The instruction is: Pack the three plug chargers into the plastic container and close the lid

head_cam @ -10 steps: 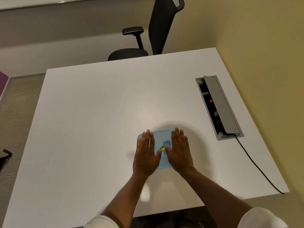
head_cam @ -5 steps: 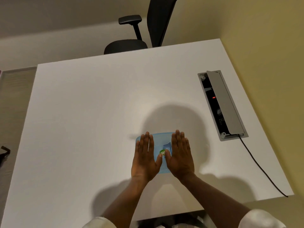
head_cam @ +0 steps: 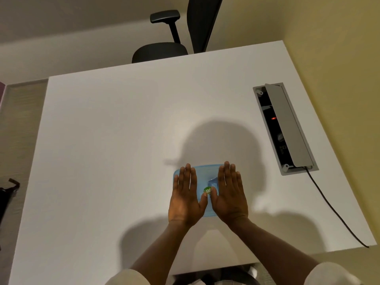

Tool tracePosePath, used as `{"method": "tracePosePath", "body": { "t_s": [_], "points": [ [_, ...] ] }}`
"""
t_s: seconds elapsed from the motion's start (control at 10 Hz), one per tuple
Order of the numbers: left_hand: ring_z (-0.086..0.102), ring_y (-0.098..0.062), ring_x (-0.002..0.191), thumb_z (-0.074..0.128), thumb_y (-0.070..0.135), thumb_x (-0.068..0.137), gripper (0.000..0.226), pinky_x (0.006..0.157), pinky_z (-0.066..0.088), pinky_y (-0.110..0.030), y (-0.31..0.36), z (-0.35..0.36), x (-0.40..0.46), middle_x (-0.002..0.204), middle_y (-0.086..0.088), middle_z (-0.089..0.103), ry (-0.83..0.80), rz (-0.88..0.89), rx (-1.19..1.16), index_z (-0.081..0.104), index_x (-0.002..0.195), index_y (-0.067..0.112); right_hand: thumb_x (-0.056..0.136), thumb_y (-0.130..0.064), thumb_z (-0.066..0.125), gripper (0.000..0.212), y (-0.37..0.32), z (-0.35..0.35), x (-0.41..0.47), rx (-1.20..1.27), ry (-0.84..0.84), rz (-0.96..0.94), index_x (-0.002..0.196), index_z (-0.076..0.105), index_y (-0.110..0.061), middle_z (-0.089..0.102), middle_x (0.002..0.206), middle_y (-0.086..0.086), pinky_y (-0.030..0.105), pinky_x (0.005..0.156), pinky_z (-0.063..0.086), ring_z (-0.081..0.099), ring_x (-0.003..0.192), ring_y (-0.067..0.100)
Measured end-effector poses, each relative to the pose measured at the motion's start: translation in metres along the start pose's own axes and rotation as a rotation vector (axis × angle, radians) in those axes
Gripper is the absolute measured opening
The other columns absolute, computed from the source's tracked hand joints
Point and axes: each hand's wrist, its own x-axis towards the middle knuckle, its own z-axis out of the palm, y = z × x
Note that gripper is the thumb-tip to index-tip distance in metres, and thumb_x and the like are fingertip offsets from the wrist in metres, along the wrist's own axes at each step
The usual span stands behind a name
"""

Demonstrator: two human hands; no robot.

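A plastic container with a pale blue lid (head_cam: 205,173) lies on the white table (head_cam: 113,140), near its front edge. The lid sits flat on top and carries a round green sticker (head_cam: 207,190). My left hand (head_cam: 185,196) lies flat, palm down, on the lid's left half. On the right half rests my right hand (head_cam: 229,194), also flat with fingers straight and together. Both palms cover most of the lid. No plug chargers show anywhere; the container's inside is hidden.
A grey cable box (head_cam: 284,128) with its flap raised is set into the table at the right, and a black cord (head_cam: 333,208) runs from it to the front right edge. A black office chair (head_cam: 176,44) stands behind the table. A yellow wall is on the right.
The hands have stayed flat on the lid. The camera view has shifted slightly, and a head-shaped shadow now falls on the table behind the container.
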Motion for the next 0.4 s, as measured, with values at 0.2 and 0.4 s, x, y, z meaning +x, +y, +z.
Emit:
{"method": "tracePosePath", "body": {
  "t_s": [0.2,0.4],
  "points": [
    [-0.003,-0.023,0.156,0.025,0.064,0.097,0.085,0.126,0.005,-0.039,0.005,-0.015,-0.004,0.169,-0.006,-0.003,-0.05,0.001,-0.01,-0.002,0.159,0.012,0.094,-0.043,0.037,0.077,-0.003,-0.008,-0.003,0.005,-0.031,-0.012,0.153,0.006,-0.003,0.003,0.162,0.015,0.043,0.124,0.004,0.0,0.151,0.029],
    [-0.015,-0.02,0.155,0.024,0.061,0.097,0.084,0.128,-0.001,-0.037,-0.003,-0.05,-0.002,0.167,-0.004,-0.017,-0.075,0.064,-0.039,-0.007,0.158,0.013,0.094,-0.037,0.049,0.076,-0.007,-0.023,-0.002,0.029,-0.03,-0.03,0.152,0.016,0.0,0.01,0.162,0.019,0.045,0.123,0.01,0.011,0.15,0.035]
  ]
}}
